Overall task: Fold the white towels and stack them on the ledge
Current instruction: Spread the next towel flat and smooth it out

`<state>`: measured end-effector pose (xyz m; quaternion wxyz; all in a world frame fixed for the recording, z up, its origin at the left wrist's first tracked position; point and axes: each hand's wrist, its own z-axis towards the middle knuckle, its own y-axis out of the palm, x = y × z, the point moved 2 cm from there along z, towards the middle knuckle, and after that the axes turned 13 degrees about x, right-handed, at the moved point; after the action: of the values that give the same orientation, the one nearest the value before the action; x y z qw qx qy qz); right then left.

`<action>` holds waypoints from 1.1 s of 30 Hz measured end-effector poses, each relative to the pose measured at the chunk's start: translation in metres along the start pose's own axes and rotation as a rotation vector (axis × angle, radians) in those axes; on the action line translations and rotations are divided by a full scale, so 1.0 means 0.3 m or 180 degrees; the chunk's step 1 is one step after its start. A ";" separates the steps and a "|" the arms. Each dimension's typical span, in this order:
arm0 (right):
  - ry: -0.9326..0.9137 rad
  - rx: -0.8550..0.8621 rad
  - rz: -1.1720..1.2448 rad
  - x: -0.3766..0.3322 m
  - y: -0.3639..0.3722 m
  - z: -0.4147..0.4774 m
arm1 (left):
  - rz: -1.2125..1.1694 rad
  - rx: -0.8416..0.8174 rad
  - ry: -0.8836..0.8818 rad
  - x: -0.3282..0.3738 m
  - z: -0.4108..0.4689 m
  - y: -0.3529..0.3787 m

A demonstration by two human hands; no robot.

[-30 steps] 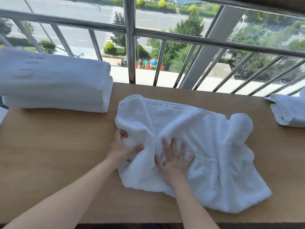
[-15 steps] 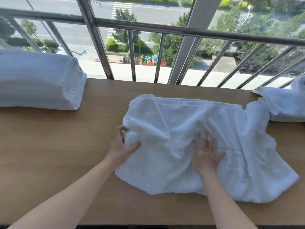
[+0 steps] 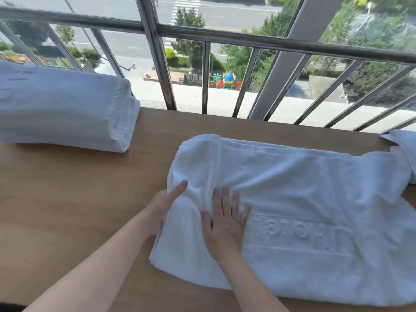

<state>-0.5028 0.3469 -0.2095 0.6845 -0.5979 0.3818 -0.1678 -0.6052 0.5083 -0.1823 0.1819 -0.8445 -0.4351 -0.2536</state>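
A white towel point(image 3: 304, 188) lies spread across the wooden ledge point(image 3: 78, 199), wrinkled near its left end, with embossed letters on its lower right part. My left hand point(image 3: 162, 203) holds the towel's left edge: the thumb lies on top and the fingers are hidden under the cloth. My right hand point(image 3: 225, 226) presses flat on the towel with straight, spread fingers, just right of the left hand. A stack of folded white towels point(image 3: 63, 109) sits at the ledge's far left.
A crumpled white towel point(image 3: 405, 149) lies at the right edge, touching the spread one. A metal railing point(image 3: 157, 64) runs along the ledge's far side, with a street far below. Bare wood shows between the stack and the spread towel.
The towel has been pulled out wider and flatter to the right, and its lettering now shows. My right hand slid back left, close to my left hand. The view shifted.
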 end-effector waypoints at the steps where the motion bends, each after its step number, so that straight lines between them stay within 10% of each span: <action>1: -0.0093 -0.0065 -0.0011 0.020 -0.009 0.000 | 0.0071 -0.0175 -0.0070 0.030 0.018 0.021; 6: -0.0537 -0.0335 -0.0046 0.101 -0.053 -0.033 | -0.0314 -0.0652 0.0288 0.188 0.111 0.113; 16: -0.0009 0.0021 0.0369 -0.032 -0.040 -0.011 | -0.0910 0.0414 0.1382 0.218 0.215 -0.039; 25: -0.0148 -0.0004 -0.0463 -0.102 0.025 -0.039 | -0.0727 -0.0377 0.2123 0.441 0.264 -0.089; 30: 0.0051 -0.0501 -0.0923 -0.137 0.046 -0.016 | -0.0364 0.0609 0.1626 0.315 0.313 -0.170; 33: 0.0138 -0.0651 -0.0964 -0.146 0.055 0.000 | -0.0279 0.0341 0.1433 0.226 0.270 -0.217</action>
<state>-0.5352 0.3807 -0.2109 0.5787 -0.7113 0.3171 -0.2421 -0.6037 0.6309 -0.2019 0.3077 -0.7361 -0.4327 -0.4198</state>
